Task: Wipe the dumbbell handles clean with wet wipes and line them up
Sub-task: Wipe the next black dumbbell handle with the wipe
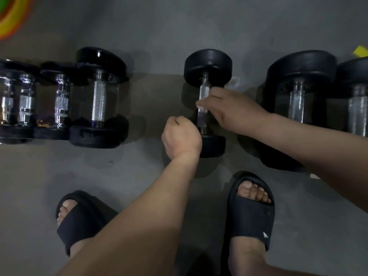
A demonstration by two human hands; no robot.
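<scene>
On the grey floor (139, 176), a dumbbell (208, 65) held at its handle (204, 90).
Right hand (229, 110) fingers curl round the handle, pinching a white wet wipe (199, 106); left hand (181, 136), a closed, empty-looking fist, sits beside the dumbbell's near end. More dumbbells (98, 96) lie left and right of it.

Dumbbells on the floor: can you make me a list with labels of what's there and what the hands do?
middle dumbbell: on the grey floor, apart from the others
right hand: pinches a wet wipe on its handle
left hand: curled by its near end, grip unclear
left side: lined-up dumbbells
right side: two bigger dumbbells
feet: black slippers
</scene>
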